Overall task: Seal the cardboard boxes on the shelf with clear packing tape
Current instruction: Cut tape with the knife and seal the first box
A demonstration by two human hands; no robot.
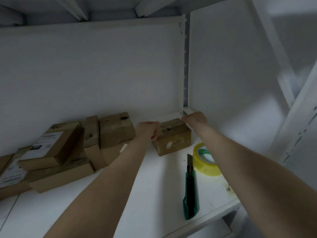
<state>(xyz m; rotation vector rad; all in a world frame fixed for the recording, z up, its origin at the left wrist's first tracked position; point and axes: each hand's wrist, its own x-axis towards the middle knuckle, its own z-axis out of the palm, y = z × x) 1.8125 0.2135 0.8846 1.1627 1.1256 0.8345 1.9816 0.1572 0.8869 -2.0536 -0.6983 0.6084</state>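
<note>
1. Here, the small brown cardboard box [173,136] sits deep on the white shelf [154,186], near its back right corner.
2. The left hand [148,130] grips the box's left edge.
3. The right hand [195,118] is curled at the box's far corner; whether it holds anything I cannot tell.
4. The yellowish clear tape roll [205,160] lies near the box.

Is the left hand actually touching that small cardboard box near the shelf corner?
Touching. In the head view the left hand curls its fingers against the left side of the small cardboard box, with no gap.

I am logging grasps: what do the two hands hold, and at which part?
Both seem to hold the small cardboard box: left hand at its left side, right hand at its far right corner.
</note>
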